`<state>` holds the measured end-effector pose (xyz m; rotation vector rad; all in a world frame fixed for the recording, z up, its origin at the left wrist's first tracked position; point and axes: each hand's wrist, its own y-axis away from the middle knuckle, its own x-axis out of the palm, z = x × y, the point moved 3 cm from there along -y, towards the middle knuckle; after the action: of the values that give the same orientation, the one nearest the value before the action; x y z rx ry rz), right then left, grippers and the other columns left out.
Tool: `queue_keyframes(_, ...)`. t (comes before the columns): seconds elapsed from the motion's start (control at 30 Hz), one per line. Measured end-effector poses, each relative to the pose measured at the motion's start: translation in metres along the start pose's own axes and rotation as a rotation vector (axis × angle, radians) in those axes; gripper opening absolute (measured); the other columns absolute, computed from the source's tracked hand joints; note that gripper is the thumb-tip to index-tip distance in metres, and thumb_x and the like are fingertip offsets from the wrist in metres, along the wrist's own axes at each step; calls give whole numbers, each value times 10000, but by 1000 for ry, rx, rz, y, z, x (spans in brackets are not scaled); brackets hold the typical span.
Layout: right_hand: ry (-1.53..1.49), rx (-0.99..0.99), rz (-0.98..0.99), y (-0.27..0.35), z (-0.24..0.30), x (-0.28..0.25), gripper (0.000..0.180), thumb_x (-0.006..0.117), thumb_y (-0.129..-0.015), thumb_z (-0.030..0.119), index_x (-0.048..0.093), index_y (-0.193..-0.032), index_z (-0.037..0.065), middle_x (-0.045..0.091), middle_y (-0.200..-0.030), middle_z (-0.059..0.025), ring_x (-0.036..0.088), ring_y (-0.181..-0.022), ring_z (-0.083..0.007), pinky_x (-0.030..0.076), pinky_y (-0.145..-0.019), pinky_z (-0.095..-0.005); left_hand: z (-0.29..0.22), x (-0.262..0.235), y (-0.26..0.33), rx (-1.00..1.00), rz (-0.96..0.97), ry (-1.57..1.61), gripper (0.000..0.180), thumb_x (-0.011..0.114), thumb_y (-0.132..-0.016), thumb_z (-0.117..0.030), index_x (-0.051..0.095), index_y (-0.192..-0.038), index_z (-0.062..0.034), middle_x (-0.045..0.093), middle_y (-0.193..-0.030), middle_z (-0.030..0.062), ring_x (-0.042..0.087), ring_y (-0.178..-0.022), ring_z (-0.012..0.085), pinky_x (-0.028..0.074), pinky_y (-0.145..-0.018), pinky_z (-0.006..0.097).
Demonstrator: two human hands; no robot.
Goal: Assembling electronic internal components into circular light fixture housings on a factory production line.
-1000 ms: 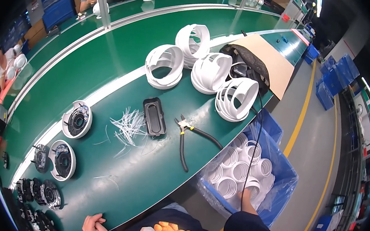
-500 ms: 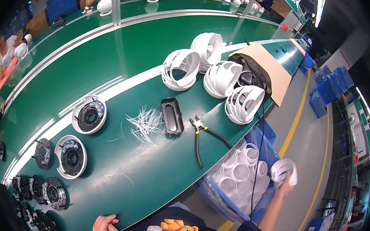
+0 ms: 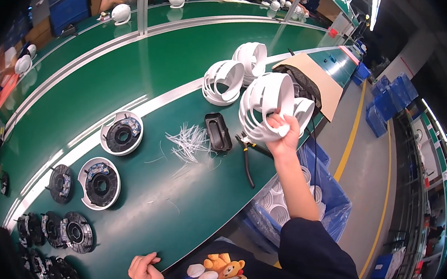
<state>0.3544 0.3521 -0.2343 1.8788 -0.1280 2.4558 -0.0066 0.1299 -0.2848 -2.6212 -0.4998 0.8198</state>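
My right hand grips white slotted ring-shaped plastic shells by their lower right side, above the bench. I cannot tell how many shells are in its grasp, or whether they touch the stack behind. Two other stacks of white shells stand just to the left, and another shell stack shows partly behind my hand. Near the front edge of the bench, my left hand is loosely curled with nothing visible in it. Diagonal cutters lie left of my right forearm, one handle partly hidden.
On the green bench lie a black oblong tray, a pile of clear strips and, at left, white housings with black discs. A blue lined bin of white rings stands beside the bench. A black mesh bag rests behind the shells.
My right hand has swung from beside the bin, left and up over the bench to the shell stacks, carrying a white shell. My left hand stays curled near the bench edge. The view has shifted slightly.
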Motion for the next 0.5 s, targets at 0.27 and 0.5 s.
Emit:
queue_keyframes(0.27,83,-28,-42,-36,-25,-44,210,521,-642,55,478,-838,-9,447,-570,-42,457,-546,-150,425,-588,-261,4,-6,1,17,-16,23,261,365,-589,114,583,-685,7,554,-528,77,503,-474,186,381,-480,256)
queue_keyframes(0.5,151,-82,-102,-52,-14,-78,220,522,-660,56,474,-871,11,466,-599,-37,459,-561,-149,436,-605,-282,1,-5,0,33,10,24,250,374,-588,104,583,-685,7,554,-526,73,508,-479,189,381,-481,260)
